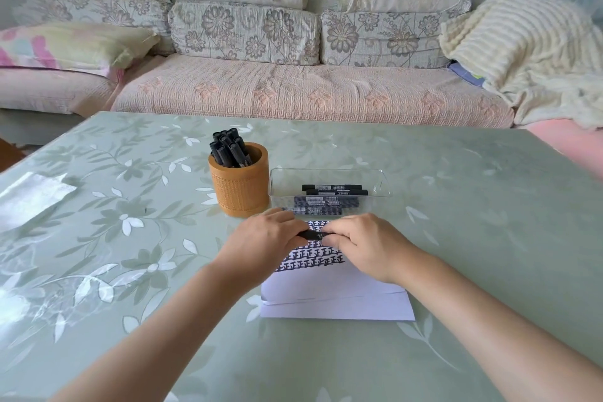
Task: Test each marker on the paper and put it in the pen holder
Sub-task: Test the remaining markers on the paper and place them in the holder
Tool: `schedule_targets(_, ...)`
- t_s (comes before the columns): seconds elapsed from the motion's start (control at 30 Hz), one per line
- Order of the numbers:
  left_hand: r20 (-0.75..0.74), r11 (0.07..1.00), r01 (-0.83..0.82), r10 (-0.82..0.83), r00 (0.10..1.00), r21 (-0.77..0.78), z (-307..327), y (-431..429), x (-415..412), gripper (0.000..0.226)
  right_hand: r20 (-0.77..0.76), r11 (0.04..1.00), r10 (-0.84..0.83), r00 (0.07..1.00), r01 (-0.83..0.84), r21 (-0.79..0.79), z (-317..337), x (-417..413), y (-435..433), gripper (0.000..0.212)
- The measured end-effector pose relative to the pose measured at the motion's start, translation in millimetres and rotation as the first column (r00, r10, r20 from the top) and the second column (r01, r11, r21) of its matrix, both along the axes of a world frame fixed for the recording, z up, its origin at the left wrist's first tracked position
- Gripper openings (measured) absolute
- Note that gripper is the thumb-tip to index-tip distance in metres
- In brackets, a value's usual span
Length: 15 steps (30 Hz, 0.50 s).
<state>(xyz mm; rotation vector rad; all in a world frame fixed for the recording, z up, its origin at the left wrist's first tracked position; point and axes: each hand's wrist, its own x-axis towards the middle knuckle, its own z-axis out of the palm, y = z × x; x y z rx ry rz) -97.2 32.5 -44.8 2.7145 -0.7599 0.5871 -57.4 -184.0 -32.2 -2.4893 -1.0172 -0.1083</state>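
A black marker (312,235) is held level between both hands, just above the far end of the white paper (336,303), which carries rows of black test marks. The left hand (264,238) grips one end and the right hand (362,241) pinches the other, probably to pull the cap off or press it on; I cannot tell which. Just beyond stand a brown pen holder (241,189) full of markers and a clear tray (329,170) holding several more. Nothing blocks the holder.

Left hand (266,240), right hand (365,243) gripping marker (311,235) (over paper (332,290))
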Motion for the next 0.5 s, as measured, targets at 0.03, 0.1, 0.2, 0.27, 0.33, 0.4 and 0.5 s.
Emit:
schedule_targets(0.03, -0.023, 1.000, -0.006, 0.006, 1.000, -0.018, 0, -1, -1, 0.019, 0.059, 1.000, 0.001, 0.998, 0.000, -0.014, 0, 0, 0, 0.022)
schedule_targets(0.1, -0.094, 0.999, -0.022, 0.017, 0.995, -0.047, -3, 0, -2, 0.020, 0.212, 0.998, 0.031, 0.977, -0.020, -0.056, 0, 1, 0, 0.019)
schedule_targets(0.2, -0.244, 0.993, -0.069, 0.044, 0.969, -0.093, -4, 6, -2, 0.026, 0.304, 0.994, 0.072, 0.950, -0.044, -0.101, 2, 5, -4, 0.016)
schedule_targets(0.27, -0.236, 0.989, -0.088, 0.057, 0.970, -0.123, -6, 12, -3, 0.025, 0.275, 0.999, 0.018, 0.961, -0.003, -0.054, 4, 5, -8, 0.014)
schedule_targets(0.33, -0.191, 0.982, -0.151, 0.128, 0.973, -0.113, -8, 19, -2, 0.023, 0.211, 0.998, -0.044, 0.977, 0.050, -0.022, 0, 4, -11, 0.018)
schedule_targets(0.4, -0.171, 0.960, -0.267, 0.250, 0.953, -0.088, -10, 26, -2, 0.023, 0.153, 0.994, -0.087, 0.984, 0.096, -0.054, -5, 2, -12, 0.025)
schedule_targets(0.5, -0.183, 0.914, -0.401, 0.386, 0.904, -0.056, -13, 35, -2, 0.020, 0.093, 0.988, -0.134, 0.987, 0.141, -0.070, -9, 1, -11, 0.033)
